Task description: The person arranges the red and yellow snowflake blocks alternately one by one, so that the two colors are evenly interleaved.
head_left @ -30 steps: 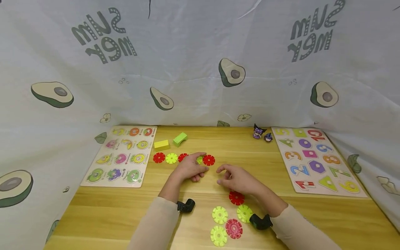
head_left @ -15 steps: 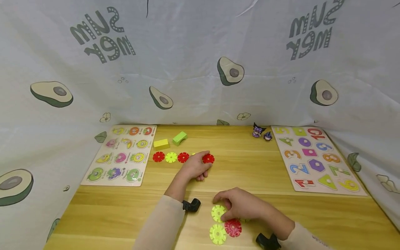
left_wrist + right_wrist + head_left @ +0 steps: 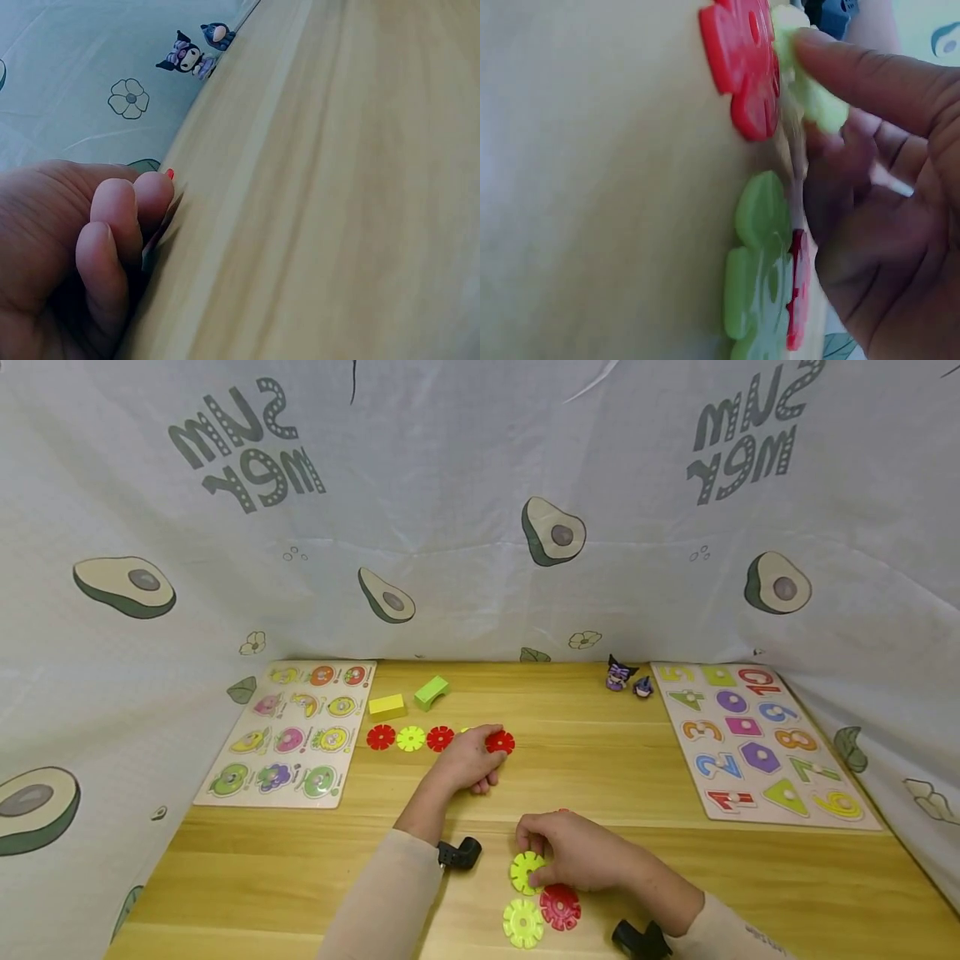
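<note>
My right hand [image 3: 588, 852] pinches a notched yellow snowflake disc [image 3: 521, 870] between thumb and fingers; in the right wrist view that yellow snowflake disc [image 3: 823, 103] is tilted off the table. Close by lie a red snowflake disc [image 3: 560, 907] and another yellow snowflake disc [image 3: 522, 923]. A further red one mostly hides behind the hand. At the back, my left hand [image 3: 467, 762] has index finger and thumb at opposite edges of a red snowflake disc [image 3: 504, 742], the right end of a row. It covers most of a yellow disc there. The left wrist view shows curled fingers [image 3: 112, 232].
The row continues leftward with a red disc [image 3: 439, 738], a yellow disc [image 3: 410, 738] and another red disc [image 3: 381, 737]. Behind it stand a yellow block [image 3: 387, 707] and green block [image 3: 431, 692]. Puzzle boards with fruits [image 3: 288, 735] and numbers [image 3: 757, 739] flank the table; small figurines [image 3: 619, 675] stand at the back.
My right hand has come back toward the near discs and pinched a yellow one, which now tilts. My left hand has shifted slightly right, its thumb drawing in to the end red disc.
</note>
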Demonstrator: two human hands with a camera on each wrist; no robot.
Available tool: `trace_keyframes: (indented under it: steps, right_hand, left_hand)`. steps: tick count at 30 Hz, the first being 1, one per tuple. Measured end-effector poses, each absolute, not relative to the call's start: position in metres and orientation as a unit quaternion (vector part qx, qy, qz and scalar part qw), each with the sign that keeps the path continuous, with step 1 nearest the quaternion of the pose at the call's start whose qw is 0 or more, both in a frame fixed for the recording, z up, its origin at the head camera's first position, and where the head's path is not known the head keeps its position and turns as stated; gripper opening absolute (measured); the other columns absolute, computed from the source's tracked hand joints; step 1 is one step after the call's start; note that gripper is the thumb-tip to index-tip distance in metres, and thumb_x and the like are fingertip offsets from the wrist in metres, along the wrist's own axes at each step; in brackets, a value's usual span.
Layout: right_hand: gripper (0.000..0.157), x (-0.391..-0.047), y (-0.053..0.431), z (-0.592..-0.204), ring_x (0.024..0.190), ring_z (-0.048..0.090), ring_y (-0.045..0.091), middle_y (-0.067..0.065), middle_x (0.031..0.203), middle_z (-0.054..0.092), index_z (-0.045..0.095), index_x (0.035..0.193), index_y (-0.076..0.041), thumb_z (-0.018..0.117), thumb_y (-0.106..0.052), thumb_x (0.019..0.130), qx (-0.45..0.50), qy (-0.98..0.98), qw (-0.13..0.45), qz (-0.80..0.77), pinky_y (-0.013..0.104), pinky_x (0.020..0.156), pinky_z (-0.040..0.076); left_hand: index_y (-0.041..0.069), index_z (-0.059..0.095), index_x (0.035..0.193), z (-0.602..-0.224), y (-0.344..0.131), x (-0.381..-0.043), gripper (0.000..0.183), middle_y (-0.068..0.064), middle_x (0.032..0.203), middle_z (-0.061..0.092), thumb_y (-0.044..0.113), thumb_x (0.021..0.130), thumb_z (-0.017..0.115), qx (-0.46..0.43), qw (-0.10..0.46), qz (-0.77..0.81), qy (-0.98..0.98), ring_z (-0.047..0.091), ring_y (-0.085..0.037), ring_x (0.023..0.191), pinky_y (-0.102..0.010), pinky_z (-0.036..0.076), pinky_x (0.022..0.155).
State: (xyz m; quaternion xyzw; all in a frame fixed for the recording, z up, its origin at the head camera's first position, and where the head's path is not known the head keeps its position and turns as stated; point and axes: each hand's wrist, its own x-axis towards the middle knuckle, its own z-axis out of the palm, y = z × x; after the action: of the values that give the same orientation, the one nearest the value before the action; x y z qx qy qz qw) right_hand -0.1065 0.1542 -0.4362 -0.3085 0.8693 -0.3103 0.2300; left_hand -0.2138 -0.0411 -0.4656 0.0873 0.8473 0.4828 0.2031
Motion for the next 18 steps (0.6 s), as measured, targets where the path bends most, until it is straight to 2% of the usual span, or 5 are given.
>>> trace_keyframes:
  steps: [4,9,11,15,18]
  right_hand:
    - [0.022,-0.112,0.156,-0.437,0.061,0.049,0.006,-0.008,0.072,0.054,0.057,0.089,-0.026,0.075,-0.031,0.077,-0.285,0.849,0.239,-0.376,0.022,0.053,0.044]
    - [0.019,-0.127,0.159,-0.434,0.057,0.059,0.017,0.005,0.074,0.054,0.059,0.093,-0.017,0.072,-0.024,0.081,-0.201,0.825,0.232,-0.474,0.031,0.048,0.051]
    - [0.022,-0.136,0.159,-0.433,0.056,0.061,0.022,0.009,0.075,0.055,0.057,0.096,-0.014,0.072,-0.021,0.081,-0.154,0.829,0.216,-0.492,0.034,0.047,0.052]
    - [0.027,-0.159,0.157,-0.432,0.054,0.061,0.023,0.01,0.074,0.056,0.054,0.103,-0.011,0.071,-0.018,0.083,-0.074,0.86,0.164,-0.478,0.033,0.048,0.052]
    - [0.025,-0.177,0.156,-0.431,0.054,0.061,0.022,0.009,0.072,0.057,0.053,0.105,-0.01,0.067,-0.018,0.086,-0.041,0.878,0.134,-0.458,0.032,0.049,0.051]
  left_hand:
    - [0.021,0.04,0.14,-0.465,-0.041,-0.214,0.052,-0.01,0.056,0.061,0.023,0.092,0.059,0.088,0.202,0.48,0.849,0.054,-0.019,0.038,-0.032,0.05,0.039]
    - [0.021,0.04,0.14,-0.464,-0.04,-0.214,0.052,-0.01,0.056,0.061,0.024,0.092,0.059,0.086,0.204,0.474,0.852,0.055,-0.019,0.039,-0.031,0.05,0.039]
    - [0.021,0.04,0.14,-0.464,-0.041,-0.214,0.052,-0.01,0.056,0.061,0.024,0.092,0.058,0.085,0.205,0.474,0.852,0.055,-0.019,0.039,-0.031,0.05,0.039]
    - [0.021,0.04,0.14,-0.463,-0.041,-0.213,0.052,-0.01,0.056,0.061,0.024,0.092,0.058,0.084,0.204,0.477,0.85,0.055,-0.019,0.039,-0.031,0.05,0.04]
    - [0.021,0.04,0.14,-0.463,-0.04,-0.213,0.052,-0.01,0.057,0.061,0.024,0.092,0.059,0.084,0.205,0.483,0.847,0.056,-0.019,0.039,-0.031,0.05,0.04]
